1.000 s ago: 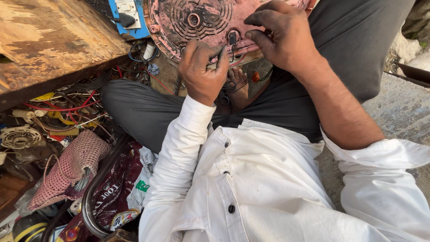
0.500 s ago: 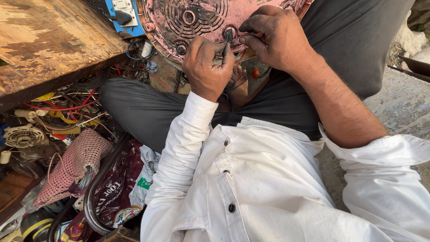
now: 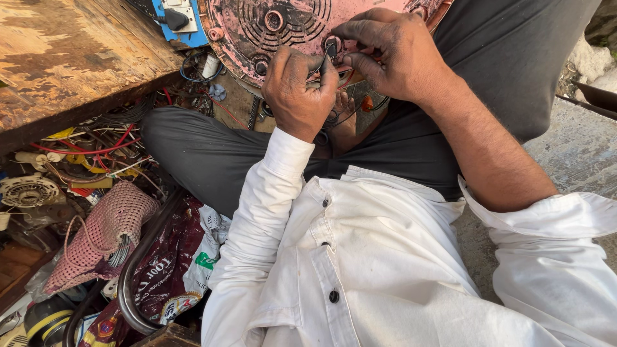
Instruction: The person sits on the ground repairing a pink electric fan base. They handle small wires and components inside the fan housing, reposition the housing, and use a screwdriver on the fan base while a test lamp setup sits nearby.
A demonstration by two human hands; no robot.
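Pink and grimy, the round vented appliance housing (image 3: 283, 29) leans against the seated person's crossed legs, its grille side facing up. The left hand (image 3: 297, 90) is curled into a fist, clamped on a thin dark wire (image 3: 319, 64) that runs up toward a small socket on the housing. The right hand (image 3: 392, 54) meets it from the other side, fingertips pinched together on the same wire end. Loose red and dark leads (image 3: 350, 112) hang just below both hands. My worry is that the housing is only propped on the lap, so a hard tug could tip it or snap the fine wire. A tangle of wires (image 3: 96, 151) lies beside a pink woven pouch (image 3: 103, 231).
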